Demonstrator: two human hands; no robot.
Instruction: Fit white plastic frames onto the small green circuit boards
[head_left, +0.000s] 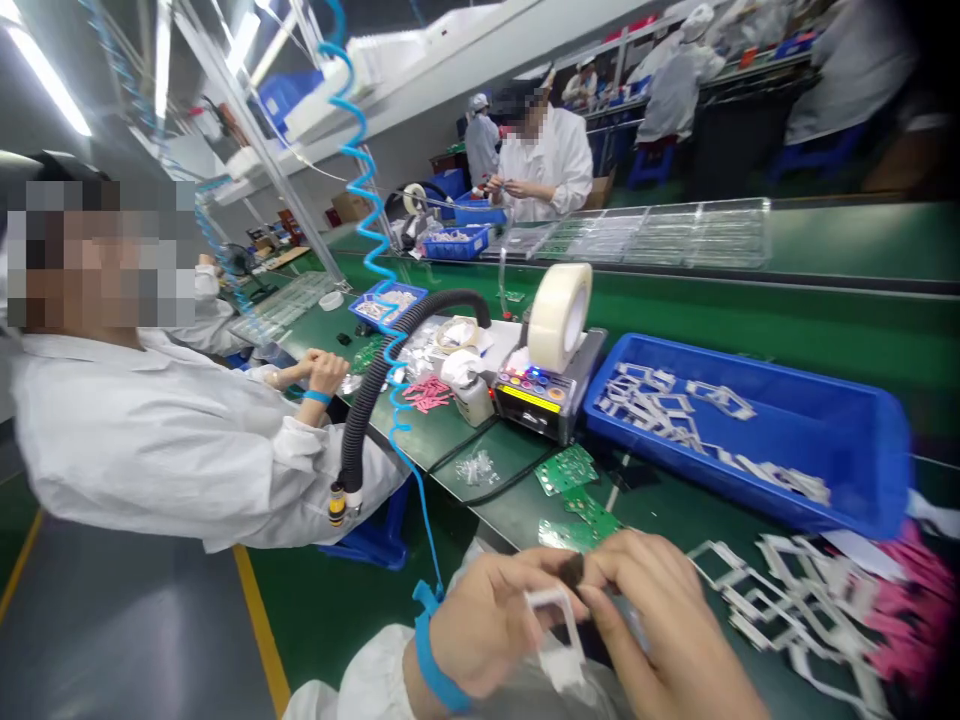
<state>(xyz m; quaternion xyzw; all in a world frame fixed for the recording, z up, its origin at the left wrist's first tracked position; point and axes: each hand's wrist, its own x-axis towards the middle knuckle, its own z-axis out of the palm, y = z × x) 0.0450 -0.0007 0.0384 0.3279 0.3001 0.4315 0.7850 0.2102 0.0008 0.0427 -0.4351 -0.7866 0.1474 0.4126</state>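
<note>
My left hand (487, 620), with a blue wrist strap (431, 650), pinches a small white plastic frame (556, 630) close to my body. My right hand (660, 620) meets it from the right, fingers closed on a small dark piece (574, 570) at the frame's top. Both hands hover over the front edge of the green bench (675, 510). Green circuit boards (570, 470) lie just beyond my fingers. More white frames (795, 600) lie loose to the right of my right hand.
A blue bin (840, 430) with several white frames stands at the right. A tape dispenser (551, 385) with a white roll sits mid-bench beside a black hose (375, 390). A person in a white coat (165, 440) sits at left; others work behind.
</note>
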